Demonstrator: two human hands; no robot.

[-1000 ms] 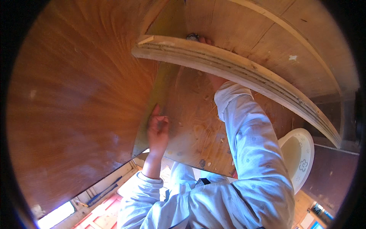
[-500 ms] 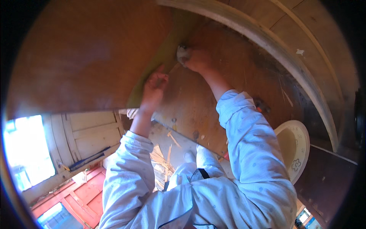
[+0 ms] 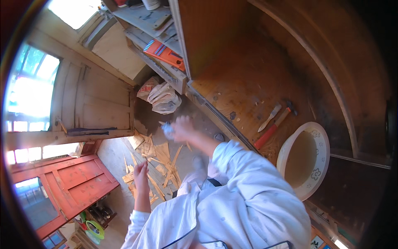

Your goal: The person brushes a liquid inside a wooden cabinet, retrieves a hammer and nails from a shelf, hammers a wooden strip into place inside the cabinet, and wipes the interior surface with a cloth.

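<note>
Cream basin (image 3: 321, 143), nothing visible inside.

A woodworking workshop: wood offcuts (image 3: 155, 159) are littering the floor at 7 o'clock, hand tools (image 3: 271, 122) are lying on the plank desk (image 3: 244, 89) at 2 o'clock.

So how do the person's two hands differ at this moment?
The right hand is blurred and closed around a small pale object, whereas the left hand is sharp and holds nothing. The right hand is raised near the wooden bench edge; the left hand sits lower, over the wood scraps on the floor. Both come out of white sleeves.
</note>
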